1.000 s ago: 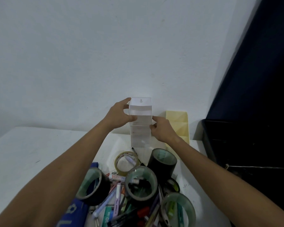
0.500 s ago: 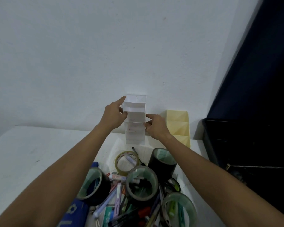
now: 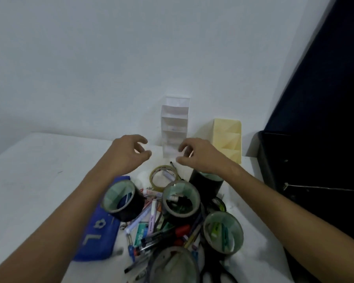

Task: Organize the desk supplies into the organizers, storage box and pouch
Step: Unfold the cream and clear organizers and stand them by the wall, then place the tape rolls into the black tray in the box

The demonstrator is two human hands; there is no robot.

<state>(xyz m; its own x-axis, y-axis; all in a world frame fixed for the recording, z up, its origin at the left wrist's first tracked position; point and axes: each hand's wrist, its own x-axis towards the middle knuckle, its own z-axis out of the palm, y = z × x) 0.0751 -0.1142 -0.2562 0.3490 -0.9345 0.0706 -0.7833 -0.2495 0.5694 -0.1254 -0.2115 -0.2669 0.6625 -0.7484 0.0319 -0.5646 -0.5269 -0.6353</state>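
Note:
A clear tiered organizer (image 3: 175, 125) stands upright against the wall at the back of the white desk (image 3: 35, 172). Beside it on the right stands a yellow tiered organizer (image 3: 227, 139). My left hand (image 3: 129, 154) and my right hand (image 3: 198, 154) hover just in front of the clear organizer, fingers loosely curled, holding nothing. Below them lies a heap of supplies: several black tape rolls (image 3: 121, 198), a clear tape roll (image 3: 164, 177), pens and markers (image 3: 151, 227), and a blue pouch (image 3: 98, 237).
A black storage box (image 3: 315, 170) sits at the right edge of the desk, under a dark panel. Black scissors (image 3: 219, 276) lie at the bottom of the heap. The left part of the desk is bare.
Both hands held the clear organizer and shifted it left against the wall. They have let go of it and pulled back toward me; it stands on its own.

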